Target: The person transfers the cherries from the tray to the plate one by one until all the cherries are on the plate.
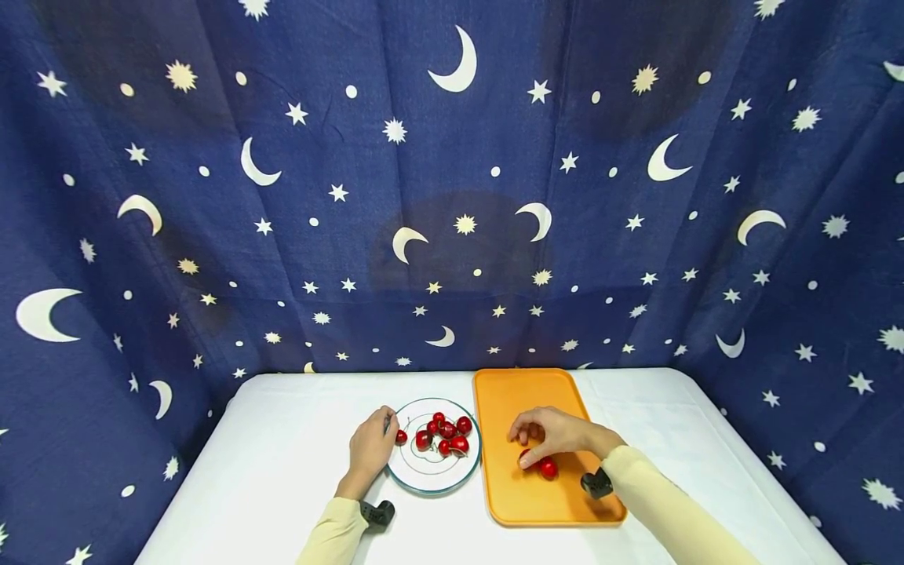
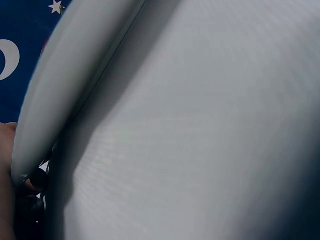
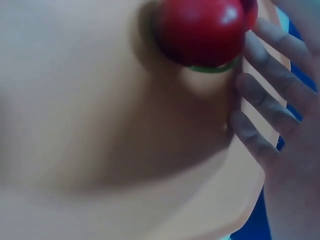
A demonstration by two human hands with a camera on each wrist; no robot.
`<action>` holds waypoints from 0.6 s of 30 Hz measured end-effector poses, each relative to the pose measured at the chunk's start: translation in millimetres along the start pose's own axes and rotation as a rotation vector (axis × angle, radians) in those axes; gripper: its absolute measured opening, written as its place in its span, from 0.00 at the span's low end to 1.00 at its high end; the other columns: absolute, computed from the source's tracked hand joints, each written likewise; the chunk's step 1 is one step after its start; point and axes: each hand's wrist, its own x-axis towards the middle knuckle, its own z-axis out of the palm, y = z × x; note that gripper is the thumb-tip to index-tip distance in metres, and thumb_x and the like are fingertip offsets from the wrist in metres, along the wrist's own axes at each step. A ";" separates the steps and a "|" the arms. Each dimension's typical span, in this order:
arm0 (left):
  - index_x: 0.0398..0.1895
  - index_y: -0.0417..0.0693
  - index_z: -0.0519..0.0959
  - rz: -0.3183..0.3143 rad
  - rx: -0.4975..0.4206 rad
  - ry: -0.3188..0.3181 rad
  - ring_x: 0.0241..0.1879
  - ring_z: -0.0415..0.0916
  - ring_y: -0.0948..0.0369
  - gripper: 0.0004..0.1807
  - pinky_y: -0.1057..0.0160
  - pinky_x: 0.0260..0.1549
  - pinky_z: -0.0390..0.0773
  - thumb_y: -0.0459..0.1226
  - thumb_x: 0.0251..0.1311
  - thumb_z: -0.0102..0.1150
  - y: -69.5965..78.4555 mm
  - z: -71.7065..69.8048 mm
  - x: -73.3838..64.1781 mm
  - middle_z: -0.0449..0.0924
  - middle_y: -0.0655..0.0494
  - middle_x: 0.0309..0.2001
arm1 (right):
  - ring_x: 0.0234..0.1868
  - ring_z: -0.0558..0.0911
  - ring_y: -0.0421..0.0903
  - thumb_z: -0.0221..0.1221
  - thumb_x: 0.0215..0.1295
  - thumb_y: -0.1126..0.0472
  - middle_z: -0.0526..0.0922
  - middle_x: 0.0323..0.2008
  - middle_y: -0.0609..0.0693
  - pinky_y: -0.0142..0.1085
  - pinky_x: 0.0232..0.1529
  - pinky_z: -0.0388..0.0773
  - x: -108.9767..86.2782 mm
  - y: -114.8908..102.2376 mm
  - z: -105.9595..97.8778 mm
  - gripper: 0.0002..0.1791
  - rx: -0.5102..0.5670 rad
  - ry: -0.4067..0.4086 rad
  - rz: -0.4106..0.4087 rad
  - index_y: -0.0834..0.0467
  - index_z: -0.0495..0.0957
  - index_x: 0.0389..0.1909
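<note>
A white plate [image 1: 431,480] with a dark green rim stands on the left side and carries several red cherries [image 1: 447,430]. My left hand [image 1: 372,449] grips its left rim; in the left wrist view a fingertip [image 2: 36,182] shows at the plate's edge [image 2: 65,75]. Over the orange tray [image 1: 519,498] my right hand [image 1: 558,431] hovers, fingers spread and loosely bent. One cherry [image 1: 548,469] lies below its thumb, and another is mostly hidden behind the thumb. In the right wrist view the nearer cherry [image 3: 202,30] sits just beside the fingertips.
The plate and the tray stand side by side on a white-covered table [image 1: 282,439]. A dark blue curtain [image 1: 452,157] with moons and stars hangs behind and at both sides. Each wrist wears a black camera, such as the left one [image 1: 377,514].
</note>
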 end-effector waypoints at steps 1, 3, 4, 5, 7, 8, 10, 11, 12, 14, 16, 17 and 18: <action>0.39 0.49 0.82 0.001 0.000 0.002 0.40 0.87 0.46 0.09 0.46 0.39 0.81 0.41 0.71 0.54 -0.3 0.2 -0.2 0.88 0.50 0.39 | 0.37 0.79 0.52 0.75 0.56 0.50 0.85 0.36 0.55 0.35 0.41 0.75 -0.1 -0.3 0.7 0.23 0.002 -0.002 0.003 0.57 0.83 0.49; 0.39 0.49 0.82 0.002 -0.001 0.006 0.39 0.87 0.46 0.09 0.46 0.39 0.80 0.41 0.71 0.54 -0.6 0.6 -0.1 0.87 0.50 0.38 | 0.36 0.79 0.51 0.76 0.55 0.50 0.85 0.35 0.54 0.35 0.41 0.75 -0.4 -0.4 2.0 0.23 -0.001 -0.004 0.005 0.57 0.82 0.48; 0.38 0.48 0.82 0.008 0.000 0.009 0.38 0.86 0.46 0.08 0.46 0.38 0.80 0.40 0.71 0.54 -0.4 0.6 0.3 0.87 0.50 0.37 | 0.36 0.79 0.50 0.76 0.55 0.50 0.85 0.35 0.53 0.34 0.40 0.75 -0.8 -0.9 1.8 0.23 -0.004 -0.003 0.004 0.57 0.82 0.47; 0.38 0.48 0.82 0.009 -0.002 0.011 0.38 0.86 0.46 0.08 0.46 0.37 0.80 0.40 0.70 0.55 -0.3 0.9 0.6 0.87 0.50 0.37 | 0.35 0.79 0.49 0.76 0.55 0.50 0.85 0.34 0.52 0.33 0.40 0.75 -1.1 -1.0 1.9 0.23 -0.009 -0.003 0.004 0.56 0.82 0.47; 0.38 0.48 0.82 0.010 -0.005 0.013 0.38 0.86 0.46 0.08 0.46 0.37 0.80 0.40 0.70 0.55 0.1 1.4 1.2 0.87 0.50 0.36 | 0.35 0.79 0.48 0.76 0.55 0.50 0.85 0.33 0.50 0.33 0.40 0.76 -1.8 -0.9 1.8 0.22 -0.023 -0.003 -0.004 0.56 0.83 0.46; 0.38 0.48 0.82 0.010 -0.006 0.013 0.37 0.86 0.46 0.08 0.46 0.37 0.80 0.40 0.70 0.55 0.2 1.6 1.3 0.87 0.50 0.36 | 0.35 0.79 0.47 0.75 0.55 0.49 0.85 0.33 0.49 0.32 0.40 0.76 -2.4 -0.9 1.6 0.21 -0.032 -0.003 -0.006 0.55 0.83 0.46; 0.38 0.48 0.82 0.009 -0.007 0.009 0.37 0.86 0.46 0.08 0.47 0.37 0.80 0.40 0.71 0.55 0.4 2.0 1.6 0.87 0.50 0.36 | 0.35 0.79 0.44 0.75 0.56 0.49 0.85 0.33 0.47 0.31 0.40 0.76 -3.3 -0.8 1.4 0.21 -0.049 -0.001 -0.006 0.55 0.83 0.45; 0.38 0.48 0.82 0.002 -0.010 0.004 0.38 0.86 0.46 0.08 0.47 0.38 0.80 0.40 0.71 0.54 0.5 2.3 1.5 0.87 0.50 0.36 | 0.35 0.79 0.43 0.75 0.56 0.49 0.86 0.33 0.47 0.31 0.40 0.76 -3.6 -0.5 1.5 0.20 -0.056 0.000 -0.005 0.55 0.84 0.44; 0.39 0.48 0.82 0.000 -0.008 0.000 0.38 0.86 0.46 0.09 0.47 0.38 0.80 0.40 0.71 0.54 0.6 2.4 1.6 0.87 0.50 0.37 | 0.35 0.79 0.41 0.75 0.55 0.48 0.86 0.33 0.46 0.31 0.41 0.76 -3.9 -0.4 1.6 0.20 -0.067 0.004 -0.003 0.54 0.84 0.44; 0.39 0.48 0.82 0.000 -0.002 -0.005 0.38 0.86 0.46 0.09 0.47 0.38 0.80 0.40 0.71 0.54 0.5 2.3 1.7 0.87 0.50 0.37 | 0.35 0.79 0.38 0.75 0.55 0.47 0.86 0.34 0.44 0.30 0.41 0.77 -4.2 -0.5 1.9 0.20 -0.082 0.009 0.006 0.53 0.84 0.43; 0.39 0.48 0.82 -0.004 0.001 -0.008 0.38 0.86 0.47 0.09 0.47 0.38 0.80 0.41 0.71 0.54 0.1 2.3 1.7 0.87 0.50 0.37 | 0.35 0.79 0.38 0.75 0.56 0.47 0.87 0.34 0.43 0.30 0.41 0.78 -3.7 0.2 2.7 0.19 -0.088 0.016 0.001 0.53 0.85 0.43; 0.39 0.48 0.82 -0.004 0.001 -0.008 0.38 0.86 0.47 0.09 0.47 0.38 0.80 0.40 0.71 0.54 -0.2 2.3 1.7 0.87 0.51 0.37 | 0.35 0.80 0.37 0.74 0.56 0.47 0.87 0.35 0.42 0.30 0.41 0.78 -3.6 0.4 3.0 0.19 -0.090 0.018 -0.001 0.53 0.85 0.43; 0.39 0.48 0.82 -0.004 0.001 -0.006 0.38 0.86 0.47 0.09 0.47 0.37 0.80 0.40 0.71 0.54 -0.7 2.4 1.6 0.87 0.51 0.37 | 0.36 0.80 0.37 0.74 0.56 0.47 0.87 0.35 0.42 0.30 0.41 0.78 -3.4 0.7 3.3 0.18 -0.093 0.022 -0.005 0.52 0.85 0.43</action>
